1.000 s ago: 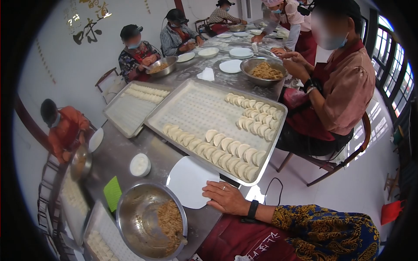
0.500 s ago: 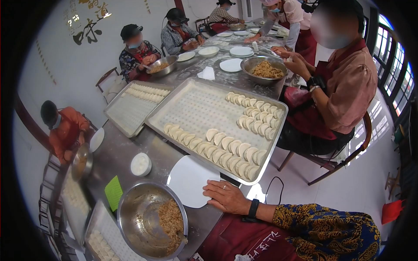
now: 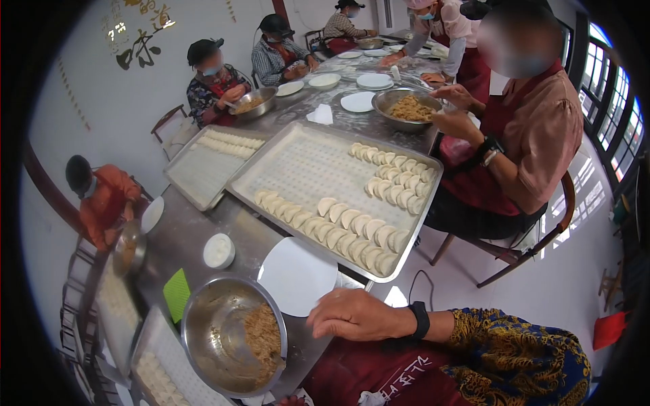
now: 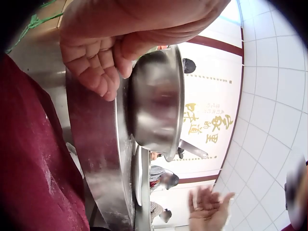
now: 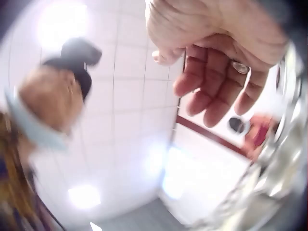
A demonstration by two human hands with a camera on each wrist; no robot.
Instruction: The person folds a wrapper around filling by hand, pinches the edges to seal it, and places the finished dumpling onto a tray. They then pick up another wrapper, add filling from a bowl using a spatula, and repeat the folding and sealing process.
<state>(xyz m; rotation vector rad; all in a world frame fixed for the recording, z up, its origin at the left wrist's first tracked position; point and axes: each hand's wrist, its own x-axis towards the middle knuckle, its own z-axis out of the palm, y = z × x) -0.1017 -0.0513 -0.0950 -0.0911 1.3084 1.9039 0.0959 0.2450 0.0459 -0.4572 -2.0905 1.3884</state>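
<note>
My right hand hovers just above the steel table, near the front edge of a round white board. Its fingers hang relaxed and hold nothing; the right wrist view shows the same loose fingers with a ring. My left hand sits low at the table's front edge, beside the steel bowl, fingers loosely curled and empty. In the head view only a bit of it shows at the bottom. The steel bowl holds minced filling.
A large perforated tray holds rows of folded dumplings. A second tray lies to its left. A small white bowl and a green scraper sit by the steel bowl. Several people work along the table; one sits at the right.
My right hand has lifted off the white board's edge and drawn back toward me. The person at the right lowered their hands toward their bowl.
</note>
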